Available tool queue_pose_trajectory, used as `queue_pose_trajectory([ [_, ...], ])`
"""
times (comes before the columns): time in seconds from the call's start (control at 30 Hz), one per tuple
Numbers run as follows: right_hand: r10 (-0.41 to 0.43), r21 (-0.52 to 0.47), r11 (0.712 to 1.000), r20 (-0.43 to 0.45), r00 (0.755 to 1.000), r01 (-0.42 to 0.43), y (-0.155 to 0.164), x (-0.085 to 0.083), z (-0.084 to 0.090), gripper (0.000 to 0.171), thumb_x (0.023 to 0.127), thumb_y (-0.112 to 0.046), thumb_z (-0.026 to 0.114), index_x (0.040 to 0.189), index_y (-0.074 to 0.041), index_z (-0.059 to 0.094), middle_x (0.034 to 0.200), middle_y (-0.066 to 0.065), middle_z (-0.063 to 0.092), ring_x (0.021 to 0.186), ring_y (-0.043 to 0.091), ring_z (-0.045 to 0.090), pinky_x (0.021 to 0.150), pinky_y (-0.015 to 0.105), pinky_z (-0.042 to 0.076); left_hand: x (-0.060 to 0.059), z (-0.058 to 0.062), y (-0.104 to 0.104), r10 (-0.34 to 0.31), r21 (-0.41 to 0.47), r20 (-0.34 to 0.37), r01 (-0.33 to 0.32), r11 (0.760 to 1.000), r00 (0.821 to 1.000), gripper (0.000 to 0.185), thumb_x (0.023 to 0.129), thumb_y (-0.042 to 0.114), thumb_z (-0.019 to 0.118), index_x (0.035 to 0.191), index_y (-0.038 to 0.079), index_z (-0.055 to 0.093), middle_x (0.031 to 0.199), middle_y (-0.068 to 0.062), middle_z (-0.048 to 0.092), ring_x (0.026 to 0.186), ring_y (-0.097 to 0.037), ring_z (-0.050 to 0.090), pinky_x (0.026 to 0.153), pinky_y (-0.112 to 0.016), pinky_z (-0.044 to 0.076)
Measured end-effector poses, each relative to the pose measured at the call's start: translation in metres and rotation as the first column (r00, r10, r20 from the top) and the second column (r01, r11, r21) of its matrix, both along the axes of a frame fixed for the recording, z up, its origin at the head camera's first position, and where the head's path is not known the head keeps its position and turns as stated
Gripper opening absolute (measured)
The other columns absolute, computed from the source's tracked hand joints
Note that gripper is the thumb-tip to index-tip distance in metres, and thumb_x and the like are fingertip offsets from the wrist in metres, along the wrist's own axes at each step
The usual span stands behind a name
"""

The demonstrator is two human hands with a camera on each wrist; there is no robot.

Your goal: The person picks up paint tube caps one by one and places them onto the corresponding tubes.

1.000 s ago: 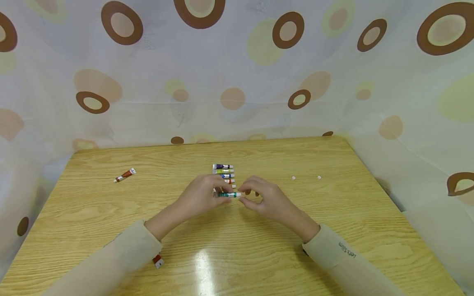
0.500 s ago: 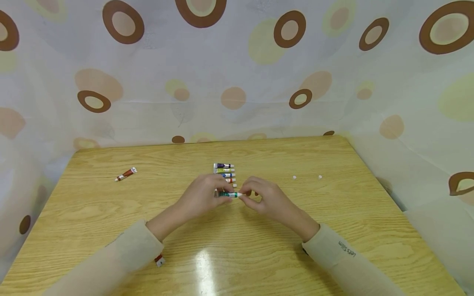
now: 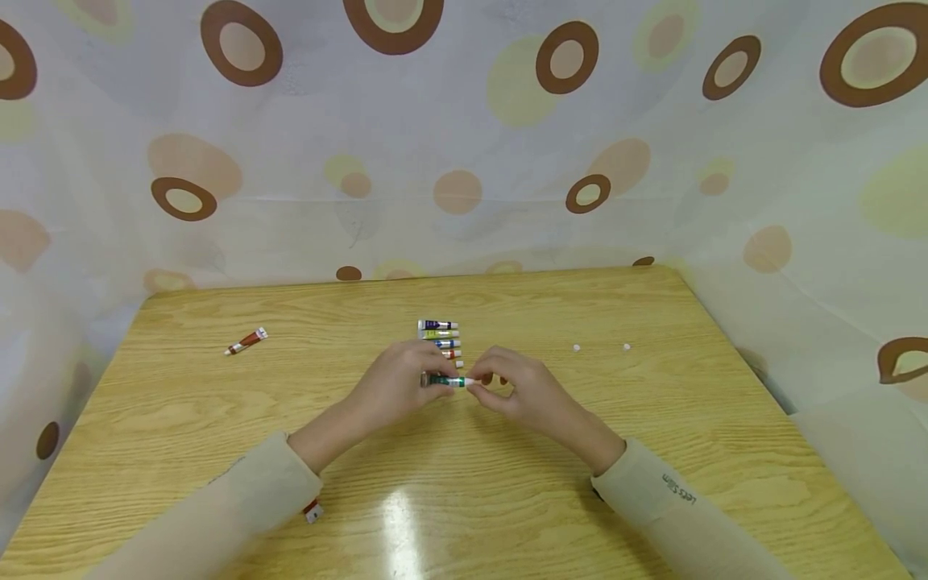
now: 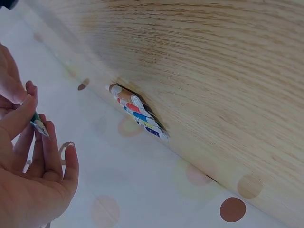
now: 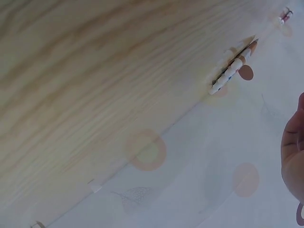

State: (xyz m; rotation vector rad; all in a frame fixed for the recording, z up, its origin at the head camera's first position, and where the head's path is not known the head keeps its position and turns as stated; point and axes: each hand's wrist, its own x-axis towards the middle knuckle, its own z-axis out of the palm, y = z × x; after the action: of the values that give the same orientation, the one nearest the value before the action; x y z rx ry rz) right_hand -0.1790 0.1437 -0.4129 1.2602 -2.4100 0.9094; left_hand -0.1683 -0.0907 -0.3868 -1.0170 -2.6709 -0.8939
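Observation:
Over the middle of the wooden table (image 3: 652, 419), my left hand (image 3: 395, 383) grips the body of a small green paint tube (image 3: 445, 381) held level. My right hand (image 3: 518, 391) pinches the white cap (image 3: 469, 382) at the tube's right end. Just behind the hands lies a neat row of several paint tubes (image 3: 439, 338), side by side. In the left wrist view the tube's crimped end (image 4: 39, 126) pokes out between my fingers (image 4: 52, 156), and the row of tubes (image 4: 137, 111) shows beyond. The right wrist view catches only the edge of my hand (image 5: 293, 152) and the row (image 5: 232, 71).
A red-brown tube (image 3: 245, 342) lies alone at the far left. Another red tube (image 3: 312, 511) peeks out under my left sleeve. Two small white caps (image 3: 576, 348) (image 3: 627, 347) sit on the right. A patterned curtain (image 3: 464, 137) encloses the table on three sides.

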Motion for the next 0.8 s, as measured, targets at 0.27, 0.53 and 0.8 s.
queue_pose_trajectory([
  [0.27,-0.01,0.005,1.0,0.016,1.0,0.01,0.0015,-0.0001,0.0013,0.009,0.091,-0.004,0.076,0.098,-0.009,0.071,0.091,0.001,0.07,0.081,0.01,0.063,0.07,0.027,0.058,0.0005,-0.0034,0.0036,0.002,-0.009,-0.088,-0.003,1.0,0.996,0.016,0.083,0.015,0.086,0.096,0.009,0.081,0.097,-0.001,0.078,0.088,-0.014,0.07,0.075,-0.022,0.058],
  [0.53,-0.046,0.032,0.998,0.052,0.998,0.045,0.0031,0.0003,0.0031,0.01,0.092,-0.006,0.076,0.1,-0.01,0.071,0.091,0.001,0.069,0.08,0.009,0.062,0.069,0.028,0.056,0.0014,-0.0044,0.0059,0.013,-0.038,-0.132,-0.018,0.999,0.991,0.017,0.083,0.016,0.086,0.098,0.01,0.081,0.097,-0.001,0.077,0.088,-0.014,0.07,0.075,-0.022,0.059],
  [0.8,-0.054,0.04,0.998,0.045,0.998,0.052,0.0039,-0.0018,0.0001,0.01,0.091,-0.005,0.076,0.099,-0.008,0.071,0.089,0.001,0.068,0.08,0.01,0.062,0.069,0.031,0.057,-0.001,-0.0059,0.0046,0.007,-0.084,-0.076,-0.013,0.996,0.997,0.017,0.087,0.016,0.083,0.102,0.011,0.081,0.1,-0.002,0.075,0.082,-0.01,0.068,0.068,-0.015,0.053],
])
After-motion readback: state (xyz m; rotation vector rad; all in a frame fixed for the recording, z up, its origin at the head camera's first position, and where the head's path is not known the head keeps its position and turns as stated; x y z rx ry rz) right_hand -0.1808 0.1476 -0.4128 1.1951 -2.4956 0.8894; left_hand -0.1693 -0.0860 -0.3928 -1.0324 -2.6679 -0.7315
